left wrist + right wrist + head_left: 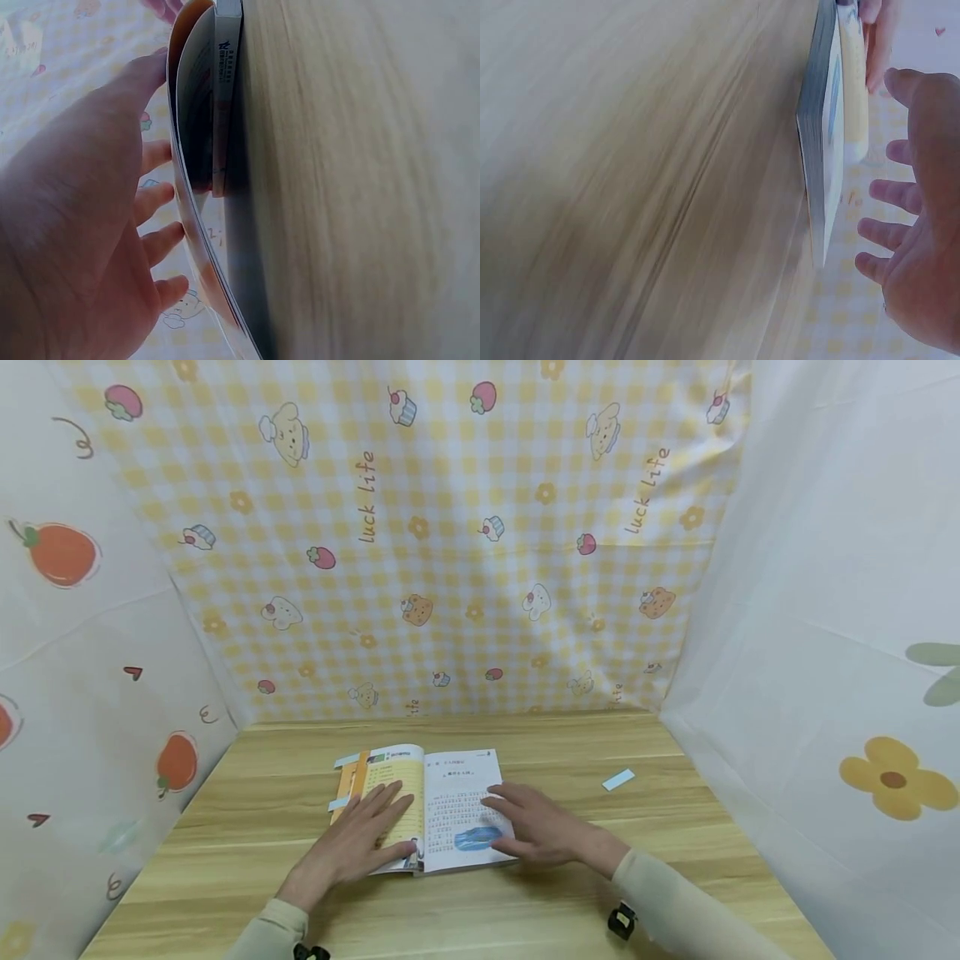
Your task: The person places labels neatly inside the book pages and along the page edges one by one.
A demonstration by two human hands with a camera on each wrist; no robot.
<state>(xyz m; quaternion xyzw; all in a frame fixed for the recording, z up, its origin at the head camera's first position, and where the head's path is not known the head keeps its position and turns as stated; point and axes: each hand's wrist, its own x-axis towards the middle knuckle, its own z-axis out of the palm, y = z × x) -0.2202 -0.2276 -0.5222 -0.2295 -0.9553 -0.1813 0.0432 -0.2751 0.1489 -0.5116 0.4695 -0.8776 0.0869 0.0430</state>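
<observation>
An open book [459, 770] lies on the wooden table, with a yellowish left page and a white right page bearing text and a blue picture. Spread fingers of my left hand [356, 839] rest on the left page; in the left wrist view their tips meet the bowed page edge. My right hand [536, 828] is over the right page's outer edge, fingers extended and loosely bent. From the right wrist view, that hand [930, 217] shows a gap between its fingertips and the page. Neither hand grips anything. Pale blue strips [347, 762] stick out past the book's left side.
A separate pale blue strip [618, 779] lies on the wooden table [555, 910] to the right of the book. A yellow checked curtain [450, 568] hangs behind the table, with white printed sheets [810, 710] at both sides.
</observation>
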